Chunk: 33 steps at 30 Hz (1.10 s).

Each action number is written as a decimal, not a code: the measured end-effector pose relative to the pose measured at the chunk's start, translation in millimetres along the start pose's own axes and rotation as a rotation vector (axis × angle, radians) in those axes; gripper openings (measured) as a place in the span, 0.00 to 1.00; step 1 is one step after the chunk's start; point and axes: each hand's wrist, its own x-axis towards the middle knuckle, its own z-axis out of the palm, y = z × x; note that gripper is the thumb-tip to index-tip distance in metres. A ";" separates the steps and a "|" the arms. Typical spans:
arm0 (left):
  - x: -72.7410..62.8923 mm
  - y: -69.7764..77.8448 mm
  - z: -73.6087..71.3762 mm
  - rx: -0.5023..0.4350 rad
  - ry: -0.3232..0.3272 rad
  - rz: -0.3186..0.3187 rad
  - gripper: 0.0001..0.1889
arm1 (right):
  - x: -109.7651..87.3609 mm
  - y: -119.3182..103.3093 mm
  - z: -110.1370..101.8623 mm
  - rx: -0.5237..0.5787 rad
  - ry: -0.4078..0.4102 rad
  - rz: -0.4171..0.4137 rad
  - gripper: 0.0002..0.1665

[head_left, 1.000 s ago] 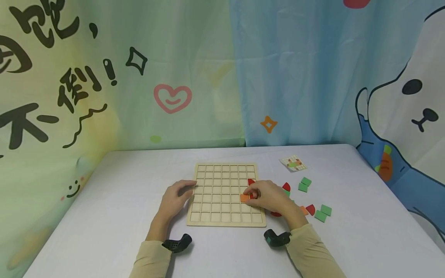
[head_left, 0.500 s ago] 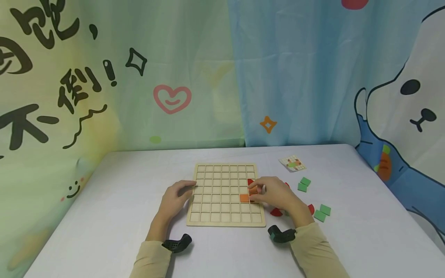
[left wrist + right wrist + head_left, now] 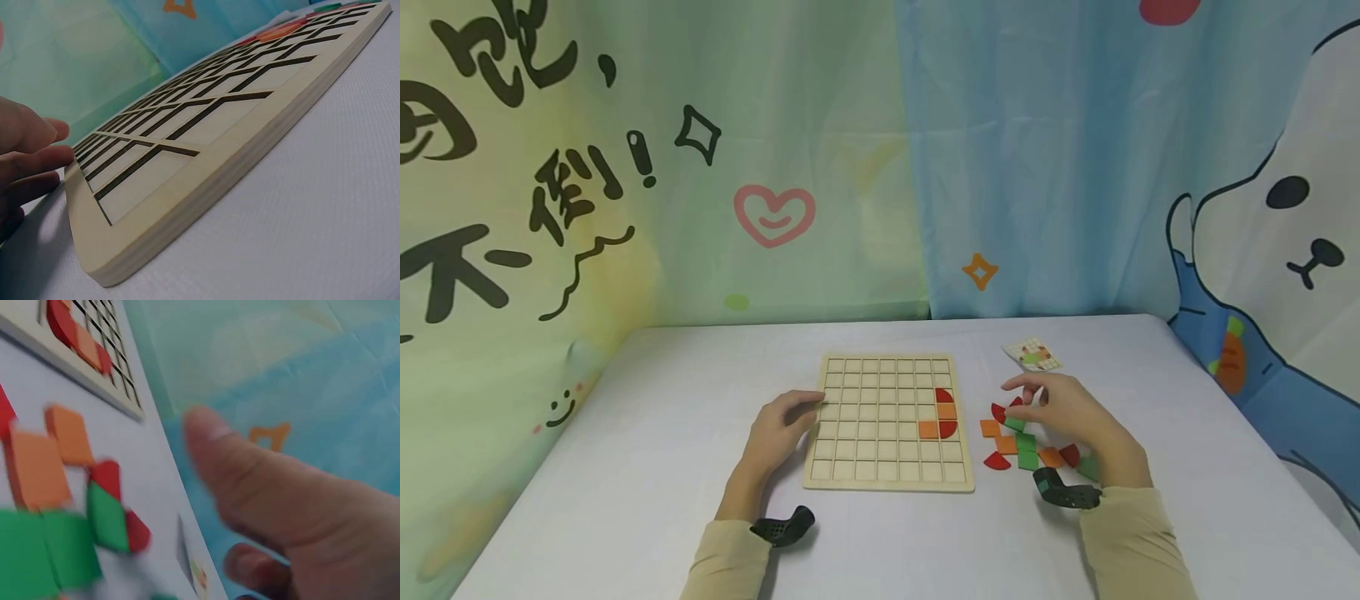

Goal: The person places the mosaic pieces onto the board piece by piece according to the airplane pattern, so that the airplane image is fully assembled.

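Note:
A wooden grid board (image 3: 880, 487) lies flat on the white table. Along its right side sit a red quarter-round tile (image 3: 943, 396), an orange square tile (image 3: 946, 412) and another red quarter-round tile (image 3: 947, 429), with a second orange tile (image 3: 928, 430) to the left of the lower red one. My left hand (image 3: 784, 427) rests its fingertips at the board's left edge, fingers relaxed. To the right of the board, my right hand (image 3: 1063, 407) hovers over the loose tiles with nothing held; in the right wrist view its thumb (image 3: 250, 469) is extended above them.
Loose red, orange and green tiles (image 3: 1026, 442) lie in a cluster right of the board, partly hidden by the right hand. A small pattern card (image 3: 1032, 354) lies behind them. A printed curtain (image 3: 820, 167) hangs past the table's far edge.
My right hand has let go of the orange square tile in the board's right column and moved right, over the loose tiles. My left hand has stayed at the board's edge.

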 end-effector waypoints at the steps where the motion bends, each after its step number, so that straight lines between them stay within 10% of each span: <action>1: -0.1 -0.1 0.0 0.000 0.000 0.001 0.18 | -2.3 3.3 -2.5 0.005 -0.018 0.020 0.26; 18: 0.0 -0.9 -0.3 0.009 -0.003 0.018 0.17 | -14.0 32.9 -7.9 -0.041 -0.216 0.149 0.22; 33: -1.2 1.2 -1.7 -0.003 -0.007 0.028 0.17 | -12.0 40.8 -9.5 0.003 -0.099 0.184 0.21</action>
